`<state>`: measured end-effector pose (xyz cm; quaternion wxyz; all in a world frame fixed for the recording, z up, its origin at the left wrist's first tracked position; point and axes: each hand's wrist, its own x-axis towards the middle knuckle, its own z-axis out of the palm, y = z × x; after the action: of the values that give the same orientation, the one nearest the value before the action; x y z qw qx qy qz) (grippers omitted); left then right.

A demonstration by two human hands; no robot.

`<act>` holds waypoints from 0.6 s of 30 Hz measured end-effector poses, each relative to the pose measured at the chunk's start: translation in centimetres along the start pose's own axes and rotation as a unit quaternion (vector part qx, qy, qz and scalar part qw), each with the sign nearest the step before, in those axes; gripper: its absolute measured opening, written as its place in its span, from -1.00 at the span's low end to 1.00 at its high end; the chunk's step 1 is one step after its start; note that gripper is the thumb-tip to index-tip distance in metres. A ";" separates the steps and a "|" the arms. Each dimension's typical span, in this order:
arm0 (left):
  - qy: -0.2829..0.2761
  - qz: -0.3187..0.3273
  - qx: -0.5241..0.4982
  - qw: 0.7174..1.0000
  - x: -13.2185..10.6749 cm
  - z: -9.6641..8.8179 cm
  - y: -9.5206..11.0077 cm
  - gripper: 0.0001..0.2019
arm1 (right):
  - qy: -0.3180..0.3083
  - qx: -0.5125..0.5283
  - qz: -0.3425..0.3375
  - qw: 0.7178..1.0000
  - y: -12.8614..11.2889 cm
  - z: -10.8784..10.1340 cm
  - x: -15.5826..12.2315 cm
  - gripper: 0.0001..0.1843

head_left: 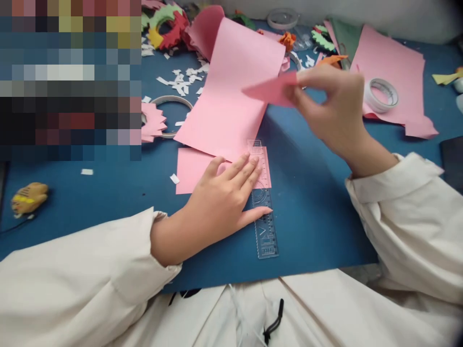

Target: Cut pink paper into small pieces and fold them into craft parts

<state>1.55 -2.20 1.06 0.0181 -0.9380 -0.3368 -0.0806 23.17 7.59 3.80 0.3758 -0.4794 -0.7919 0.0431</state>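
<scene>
Your right grip (333, 108) pinches a pink piece (271, 90); your left grip (229, 195), flat and grasping nothing, could skew the ruler (266, 236) if pressing unevenly.

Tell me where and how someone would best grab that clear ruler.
Probably by the near end of the clear ruler, pinching its long edges from the person's side: it lies flat, that end juts past the small pink sheet, and the left hand covers part farther up.

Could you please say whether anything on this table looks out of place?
Yes: white scraps lie scattered on the blue table beyond the left hand, and one scrap sits by the pink strip, looking like uncleared litter.
</scene>
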 end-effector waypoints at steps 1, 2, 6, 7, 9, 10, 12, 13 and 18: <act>-0.005 -0.001 0.000 1.000 -0.2 -0.4 -0.1 -0.41 | -0.006 -0.027 -0.031 0.999 -0.5 -0.3 -1.1 -0.78; -0.010 -0.003 0.000 1.000 -0.5 -0.8 -0.2 -0.42 | -0.063 -0.068 -0.066 0.994 -1.0 -0.7 -2.4 -0.84; -0.027 -0.039 -0.007 0.999 -2.3 -2.5 -1.2 -0.49 | -0.120 -0.193 -0.202 0.953 -2.7 -1.7 -6.7 -0.86; -0.028 -0.053 -0.007 0.998 -2.7 -2.8 -1.6 -0.51 | -0.140 -0.211 -0.232 0.939 -3.1 -1.8 -7.3 -0.85; -0.030 -0.079 -0.008 0.996 -3.2 -2.8 -2.6 -0.50 | -0.184 -0.235 -0.275 0.914 -3.8 -2.0 -7.8 -0.83; -0.034 -0.087 -0.009 0.996 -3.3 -2.7 -3.1 -0.49 | -0.208 -0.246 -0.284 0.903 -4.3 -2.0 -7.8 -0.82; -0.042 -0.088 -0.014 0.995 -3.3 -2.4 -4.2 -0.46 | -0.245 -0.276 -0.287 0.884 -5.2 -2.2 -7.6 -0.78; -0.045 -0.083 -0.019 0.995 -3.3 -2.2 -4.7 -0.44 | -0.255 -0.291 -0.286 0.877 -5.6 -2.3 -7.5 -0.77; -0.046 -0.033 -0.029 0.998 -3.2 -2.0 -6.3 -0.40 | -0.261 -0.295 -0.277 0.877 -7.1 -2.5 -7.2 -0.79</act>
<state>-5.18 0.42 2.40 -0.0270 -0.9291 -0.3658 -0.0476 21.45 -2.72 4.64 -0.0064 -0.3008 -0.9375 -0.1747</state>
